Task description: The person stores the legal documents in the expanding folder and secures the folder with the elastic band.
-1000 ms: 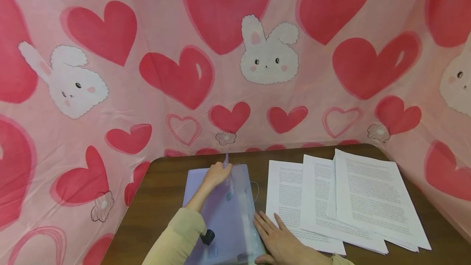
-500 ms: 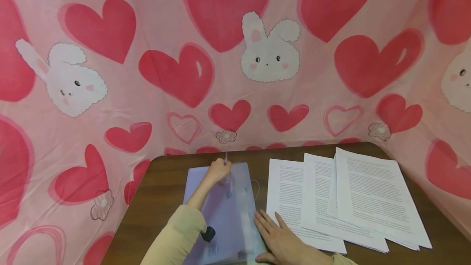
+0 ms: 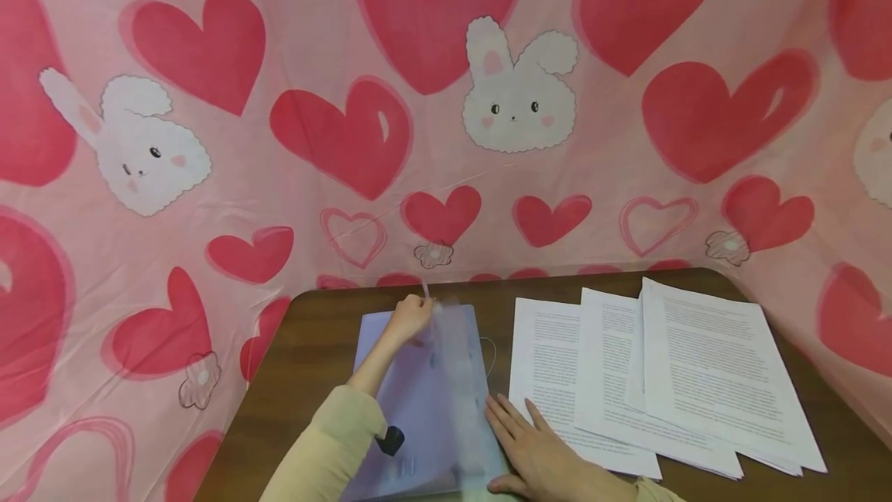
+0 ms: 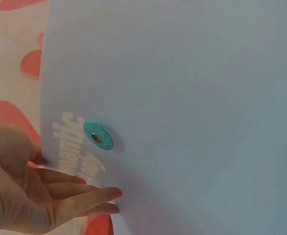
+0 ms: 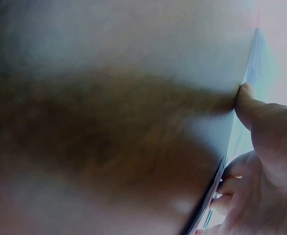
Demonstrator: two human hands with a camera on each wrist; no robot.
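A translucent purple document folder (image 3: 404, 417) lies on the table toward the left. My left hand (image 3: 407, 320) pinches its cover near the far corner and holds that edge raised. In the left wrist view the thumb is behind the cover (image 4: 192, 112) and the fingers are spread along its edge. A teal oval button (image 4: 98, 135) and pale lettering (image 4: 72, 142) sit close to these fingers. My right hand (image 3: 533, 444) rests flat with extended fingers along the folder's right side. The right wrist view shows its thumb (image 5: 253, 105) at the edge of a pale surface.
Several overlapping stacks of printed paper (image 3: 725, 386) spread over the right of the brown table (image 3: 279, 401). A thin cord loop (image 3: 493, 355) sticks out from the folder's right side. Pink heart-and-rabbit cloth (image 3: 390, 231) hangs behind the table and at both sides.
My left hand has moved slightly left with the cover edge, which swings up from the folder. My right hand keeps its place by the folder's right side. The head view has shifted a little.
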